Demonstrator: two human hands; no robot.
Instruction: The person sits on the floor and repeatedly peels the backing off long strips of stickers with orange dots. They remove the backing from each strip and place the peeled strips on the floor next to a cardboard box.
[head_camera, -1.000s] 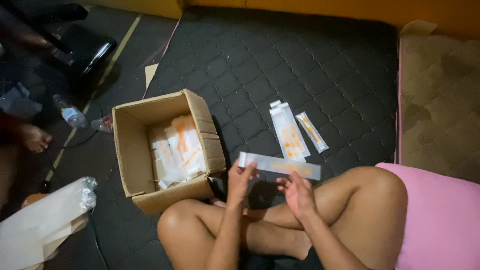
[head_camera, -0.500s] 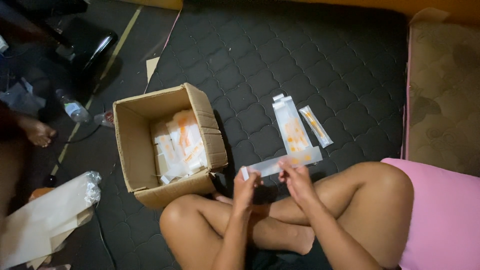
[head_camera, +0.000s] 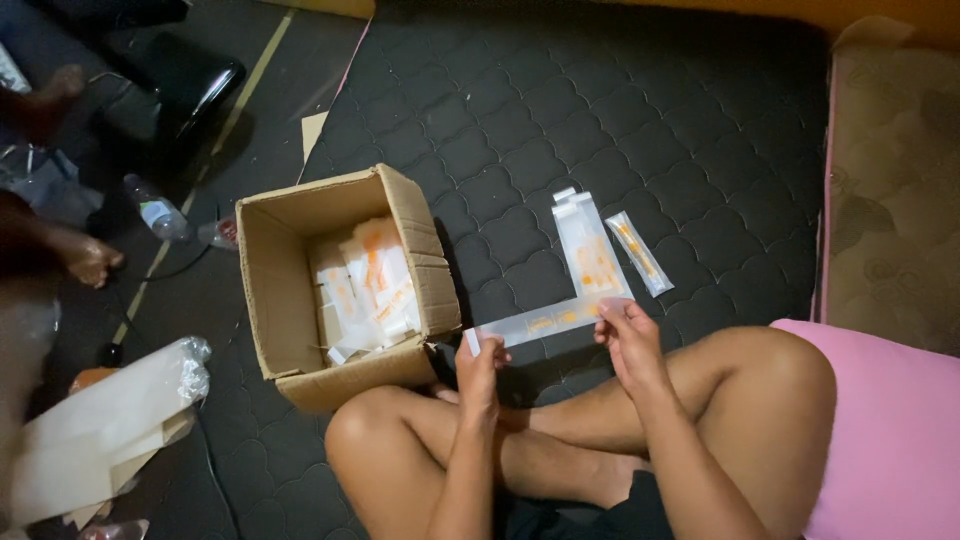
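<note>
Black quilted mattress (head_camera: 600, 110), brown cardboard box (head_camera: 290, 300), white-and-orange packet (head_camera: 545, 322)

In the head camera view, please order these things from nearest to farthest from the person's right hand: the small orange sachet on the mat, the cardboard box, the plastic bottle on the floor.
From the right hand:
1. Small orange sachet: lies on the dark quilted mat, just above the hand.
2. Cardboard box: stands open to the left, past the left hand.
3. Plastic bottle: lies on the floor, far left, beyond the box.

place: home floor | evidence: dark quilted mattress (head_camera: 600, 120) | beside mattress: cardboard box (head_camera: 345, 285), plastic bottle (head_camera: 155, 208)
</note>
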